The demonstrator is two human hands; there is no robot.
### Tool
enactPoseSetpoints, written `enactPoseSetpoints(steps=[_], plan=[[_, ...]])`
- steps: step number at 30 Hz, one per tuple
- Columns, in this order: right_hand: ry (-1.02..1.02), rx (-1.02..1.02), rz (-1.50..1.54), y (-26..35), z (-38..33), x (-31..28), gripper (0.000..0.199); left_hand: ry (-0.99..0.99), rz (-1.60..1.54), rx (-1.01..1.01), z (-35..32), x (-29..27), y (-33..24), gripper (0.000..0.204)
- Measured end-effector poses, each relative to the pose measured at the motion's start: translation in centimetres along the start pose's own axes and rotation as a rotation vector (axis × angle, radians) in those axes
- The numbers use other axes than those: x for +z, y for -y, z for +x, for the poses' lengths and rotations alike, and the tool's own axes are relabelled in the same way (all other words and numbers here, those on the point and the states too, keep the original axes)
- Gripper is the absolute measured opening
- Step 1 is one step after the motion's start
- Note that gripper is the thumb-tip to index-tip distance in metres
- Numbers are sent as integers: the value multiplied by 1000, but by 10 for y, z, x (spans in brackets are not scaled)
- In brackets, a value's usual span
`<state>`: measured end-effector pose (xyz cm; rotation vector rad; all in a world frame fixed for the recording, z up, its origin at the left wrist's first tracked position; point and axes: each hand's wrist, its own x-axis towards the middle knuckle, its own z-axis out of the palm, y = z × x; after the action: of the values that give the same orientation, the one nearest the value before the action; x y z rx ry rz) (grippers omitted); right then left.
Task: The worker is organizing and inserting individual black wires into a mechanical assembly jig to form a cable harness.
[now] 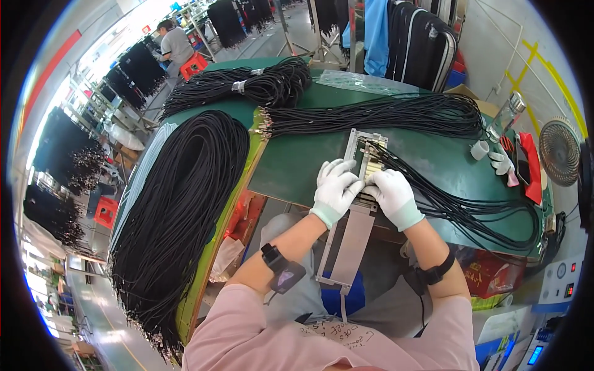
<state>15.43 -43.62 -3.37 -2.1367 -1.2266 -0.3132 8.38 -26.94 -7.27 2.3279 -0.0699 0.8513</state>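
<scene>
Both my hands wear white gloves and press on a long grey metal fixture that juts over the front edge of the green table. My left hand rests flat on its left side. My right hand pinches at the row of black cable ends seated in the fixture's upper slotted part. These cables run off to the right in a loop across the table.
A big bundle of black cables hangs over the table at my left. More bundles lie at the back. A clear bottle, a small white cup, a spare glove and a fan are at right. A person sits far back left.
</scene>
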Motion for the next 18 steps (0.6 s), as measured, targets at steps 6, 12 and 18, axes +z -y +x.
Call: enactPoseSetpoints(steps=[6,12,18], plan=[[94,162,227,-5,-4,-8,15,-19,-133,41,3,-4,-4,17],[85,192,265,2,-5,-9,16,-49,-93,83,1,-4,-5,19],[-5,-58,26,4,0,-9,16,21,-197,20,1,-2,-4,23]])
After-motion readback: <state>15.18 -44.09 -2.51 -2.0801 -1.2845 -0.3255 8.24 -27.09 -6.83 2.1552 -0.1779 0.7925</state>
